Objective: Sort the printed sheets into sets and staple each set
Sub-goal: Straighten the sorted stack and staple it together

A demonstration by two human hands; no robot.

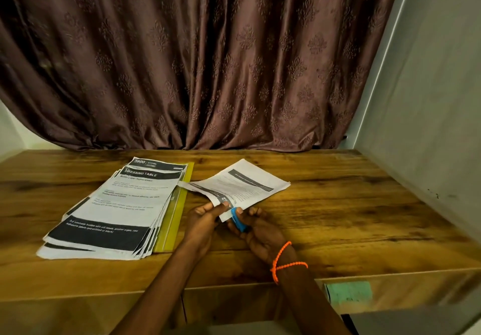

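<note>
You're gripping the blue stapler (239, 220) in your right hand (260, 233) while your left hand (203, 220) is pinching the set (242, 186)'s near corner, right of the stack (117, 204). I'd be squaring edges before squeezing.

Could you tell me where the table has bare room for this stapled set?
Free: wooden table right of the right hand, toward the grey wall. Crowded: fanned stack of printed sheets and yellow folder on the left.
</note>
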